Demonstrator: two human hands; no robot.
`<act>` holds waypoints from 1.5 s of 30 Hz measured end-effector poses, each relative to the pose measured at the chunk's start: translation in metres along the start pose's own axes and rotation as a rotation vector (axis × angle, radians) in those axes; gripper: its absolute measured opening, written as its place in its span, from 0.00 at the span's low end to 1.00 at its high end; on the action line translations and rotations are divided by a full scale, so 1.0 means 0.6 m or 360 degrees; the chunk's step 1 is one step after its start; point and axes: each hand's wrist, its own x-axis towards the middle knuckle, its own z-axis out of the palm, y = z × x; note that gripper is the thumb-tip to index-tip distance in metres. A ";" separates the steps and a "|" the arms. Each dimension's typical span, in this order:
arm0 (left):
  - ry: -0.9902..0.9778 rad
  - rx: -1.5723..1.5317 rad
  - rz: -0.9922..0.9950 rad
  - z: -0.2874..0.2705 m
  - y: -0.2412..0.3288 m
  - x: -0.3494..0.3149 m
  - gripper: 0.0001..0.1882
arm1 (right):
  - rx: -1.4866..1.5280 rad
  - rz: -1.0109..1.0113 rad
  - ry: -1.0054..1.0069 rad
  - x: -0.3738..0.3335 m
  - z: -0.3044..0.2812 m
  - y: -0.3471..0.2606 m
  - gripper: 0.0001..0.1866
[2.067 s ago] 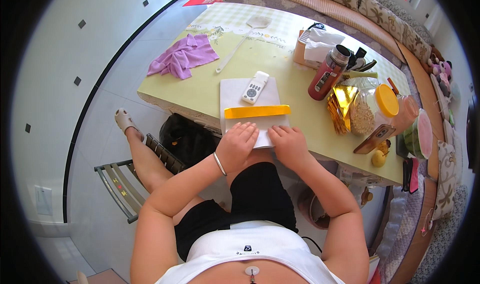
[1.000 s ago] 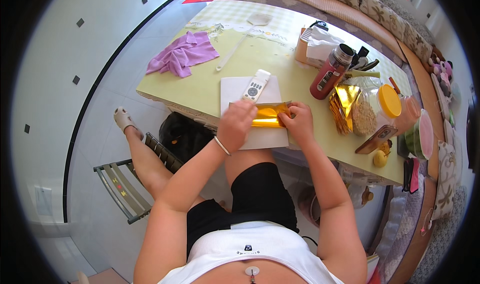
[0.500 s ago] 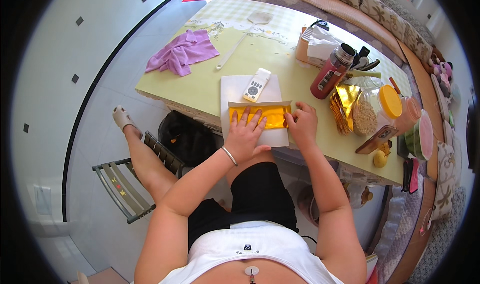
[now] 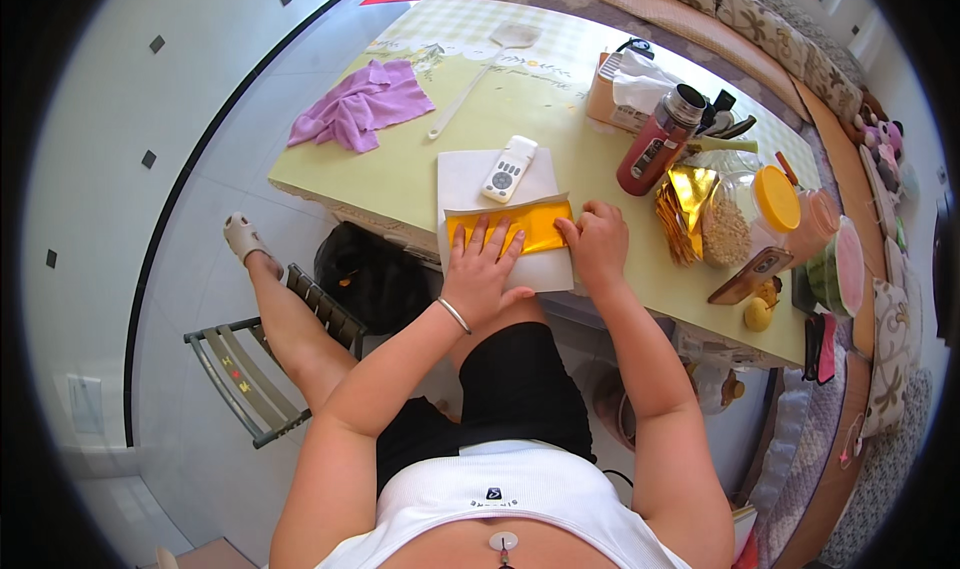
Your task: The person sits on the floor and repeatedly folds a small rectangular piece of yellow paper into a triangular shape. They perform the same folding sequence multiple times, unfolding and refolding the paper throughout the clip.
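A shiny gold foil sheet (image 4: pixel 540 231) with a pale strip along its far edge lies on white paper (image 4: pixel 460 174) at the near side of the table. My left hand (image 4: pixel 486 274) rests flat over the foil's left part, fingers spread, a silver bangle on the wrist. At the foil's right end, my right hand (image 4: pixel 600 244) has its thumb on the edge and its other fingers curled, gripping that end; the fingertips' underside is hidden. Just beyond the foil, a white remote control (image 4: pixel 509 169) lies on the paper.
A purple cloth (image 4: pixel 365 109) and a long-handled spatula (image 4: pixel 470 89) lie farther left. To the right stand a red thermos (image 4: pixel 655 149), a stack of gold foil (image 4: pixel 685 214), a yellow-lidded jar (image 4: pixel 735 224), a phone (image 4: pixel 750 274) and a pear (image 4: pixel 758 314). A folding chair (image 4: pixel 250 374) is at left.
The gold foil sheet looks flatter and smoother near its right end. My right thumb has shifted slightly up along that edge, while my left hand stays pressed on the foil.
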 end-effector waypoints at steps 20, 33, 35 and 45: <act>0.0288 0.0254 -0.0005 0.015 -0.053 -0.025 0.28 | -0.0075 -0.0577 -0.0822 -0.038 -0.032 -0.036 0.50; 0.0147 0.0784 0.0059 -0.003 -0.038 0.013 0.23 | -0.0293 -0.0514 -0.0704 -0.043 -0.025 -0.072 0.46; 0.0155 0.0780 0.0058 -0.005 -0.051 0.005 0.23 | -0.0298 -0.0509 -0.0682 -0.047 -0.021 -0.069 0.45; 0.0187 0.0527 0.0305 -0.015 -0.153 0.021 0.22 | -0.0206 -0.0660 -0.0299 -0.049 -0.020 -0.070 0.23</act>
